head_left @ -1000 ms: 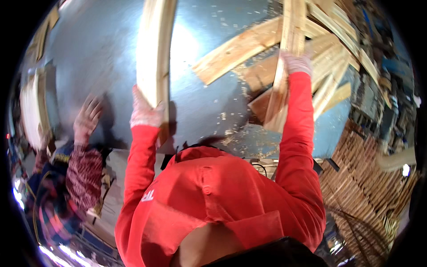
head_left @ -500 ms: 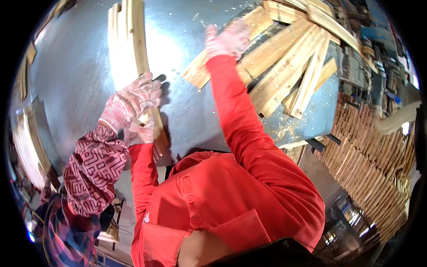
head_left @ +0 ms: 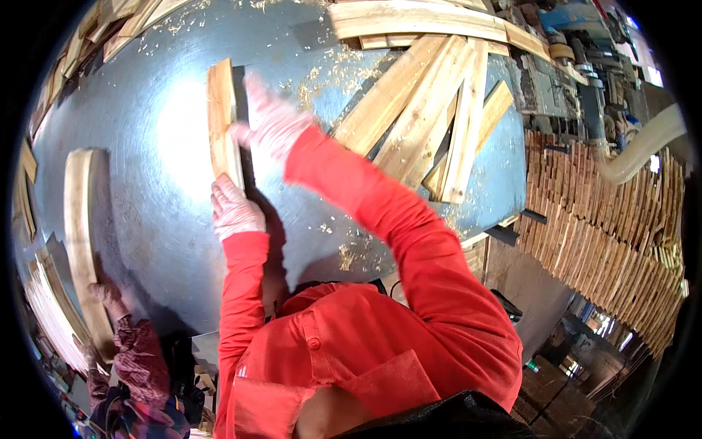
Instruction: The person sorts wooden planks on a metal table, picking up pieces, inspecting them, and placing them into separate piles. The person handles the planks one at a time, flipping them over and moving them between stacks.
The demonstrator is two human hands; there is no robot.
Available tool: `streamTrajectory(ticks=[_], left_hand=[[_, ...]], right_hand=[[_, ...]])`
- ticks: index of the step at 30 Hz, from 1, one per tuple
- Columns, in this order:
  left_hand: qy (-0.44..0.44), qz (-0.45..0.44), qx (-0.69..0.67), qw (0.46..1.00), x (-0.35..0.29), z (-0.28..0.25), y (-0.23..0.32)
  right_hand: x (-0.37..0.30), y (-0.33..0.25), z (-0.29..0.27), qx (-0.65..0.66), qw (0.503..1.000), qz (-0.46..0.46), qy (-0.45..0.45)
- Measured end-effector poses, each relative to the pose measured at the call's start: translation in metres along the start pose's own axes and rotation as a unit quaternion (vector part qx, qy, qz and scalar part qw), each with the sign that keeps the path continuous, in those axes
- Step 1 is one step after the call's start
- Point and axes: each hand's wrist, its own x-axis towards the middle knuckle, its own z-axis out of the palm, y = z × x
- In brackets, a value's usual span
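Observation:
A short wooden board lies lengthwise on the blue-grey metal tabletop, pointing away from me. My left hand, in a whitish-pink work glove, is closed on its near end. My right hand, gloved alike and smeared by motion, is at the board's right side, fingers stretched forward and thumb apart, toward the board's edge. I cannot tell whether the thumb touches it. Right of this hand, several pale planks lie fanned out.
At lower left, a co-worker's gloved hand is on a long board, beside a stack of planks. Longer planks lie across the far side, near machinery. Stacked wood strips stand at right; shavings litter the table.
My right hand has left the fanned planks and come left to the board. The co-worker's hand has withdrawn from beside my left hand to the lower left. The view has shifted.

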Motion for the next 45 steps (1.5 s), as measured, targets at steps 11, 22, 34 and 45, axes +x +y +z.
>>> streamTrajectory(ticks=[11, 22, 34, 45], left_hand=[[-0.005, 0.032, -0.238, 0.971, 0.046, -0.05, -0.021], [-0.122, 0.019, 0.107, 0.987, 0.094, -0.072, 0.047], [-0.303, -0.199, -0.658, 0.66, 0.043, -0.05, -0.057], [-0.222, -0.134, -0.54, 0.801, -0.051, -0.06, -0.127]], right_hand=[[0.126, 0.172, -0.134, -0.524, 0.835, -0.135, -0.099], [0.066, 0.103, -0.031, -0.38, 0.833, -0.391, 0.096], [-0.076, 0.209, -0.096, -0.072, 0.794, 0.522, 0.303], [0.034, 0.106, -0.023, 0.227, 0.956, 0.102, 0.159]])
